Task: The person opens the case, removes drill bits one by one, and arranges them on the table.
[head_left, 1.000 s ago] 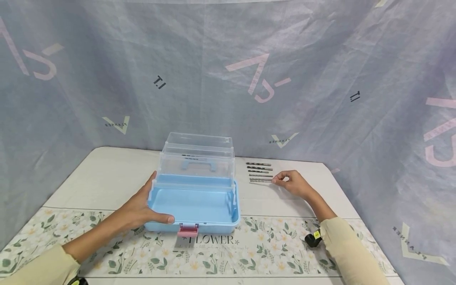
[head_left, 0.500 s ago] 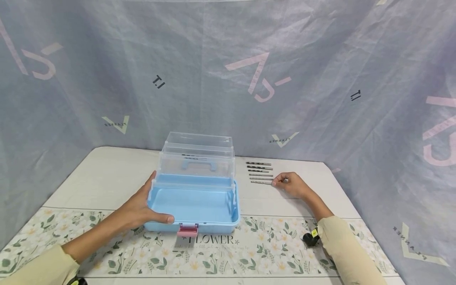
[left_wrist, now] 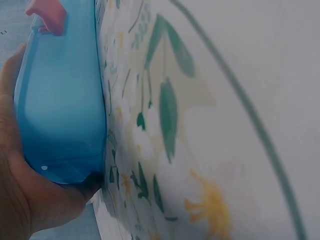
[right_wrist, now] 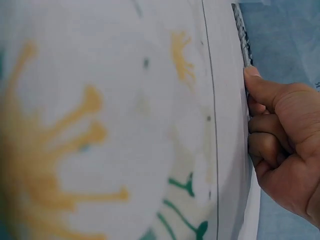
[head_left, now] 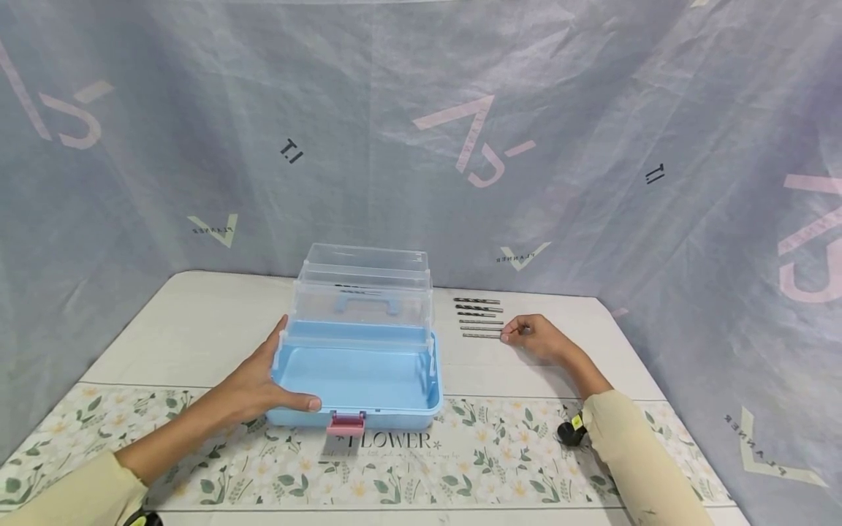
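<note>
A blue plastic toolbox (head_left: 358, 376) stands with its clear lid and trays (head_left: 365, 292) raised at the back. My left hand (head_left: 253, 387) grips its front left corner, thumb over the front rim and fingers along the side; in the left wrist view the left hand (left_wrist: 37, 190) spans the box's end. To the right of the box, several drill bits (head_left: 478, 308) lie in a column of rows. With thumb and fingertips my right hand (head_left: 539, 340) pinches the right end of the nearest drill bit (head_left: 482, 336), which lies at table level. The right wrist view shows the other fingers curled.
A few dark drill bits (head_left: 358, 290) show through the clear plastic of the raised trays. The pink latch (head_left: 346, 424) hangs at the box's front. A floral cloth strip (head_left: 408, 475) crosses the table, and a grey curtain (head_left: 395, 146) stands behind it.
The drill bit in my right hand has come slightly toward me, apart from the bit beside it, and now lies level with the others. My left hand and the toolbox stay put.
</note>
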Motion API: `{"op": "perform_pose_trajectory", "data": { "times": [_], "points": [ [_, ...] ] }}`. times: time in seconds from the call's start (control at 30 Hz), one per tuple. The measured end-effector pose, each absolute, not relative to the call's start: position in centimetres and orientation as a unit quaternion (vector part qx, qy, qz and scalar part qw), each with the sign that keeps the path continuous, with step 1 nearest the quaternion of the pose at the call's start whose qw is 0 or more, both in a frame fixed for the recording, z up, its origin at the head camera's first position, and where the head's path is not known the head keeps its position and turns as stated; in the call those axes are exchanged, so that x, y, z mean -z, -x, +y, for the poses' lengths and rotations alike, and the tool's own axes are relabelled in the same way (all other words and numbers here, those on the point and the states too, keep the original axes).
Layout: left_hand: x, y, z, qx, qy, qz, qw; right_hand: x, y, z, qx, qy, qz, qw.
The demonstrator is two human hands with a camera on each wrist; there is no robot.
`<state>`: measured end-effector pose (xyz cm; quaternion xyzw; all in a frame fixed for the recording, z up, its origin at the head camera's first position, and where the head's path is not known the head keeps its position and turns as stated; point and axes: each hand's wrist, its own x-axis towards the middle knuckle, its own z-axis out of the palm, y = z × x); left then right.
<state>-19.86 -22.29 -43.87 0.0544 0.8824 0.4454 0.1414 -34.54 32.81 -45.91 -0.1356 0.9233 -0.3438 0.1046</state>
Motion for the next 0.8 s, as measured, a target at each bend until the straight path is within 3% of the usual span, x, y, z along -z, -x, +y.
{"op": "perform_pose_trajectory", "data": {
  "times": [0.8],
  "points": [
    [43.79, 19.78, -22.09, -0.447, -0.052, 0.882, 0.14, 45.7, 34.91, 32.85, 0.362, 0.144, 0.912, 0.132]
  ]
}}
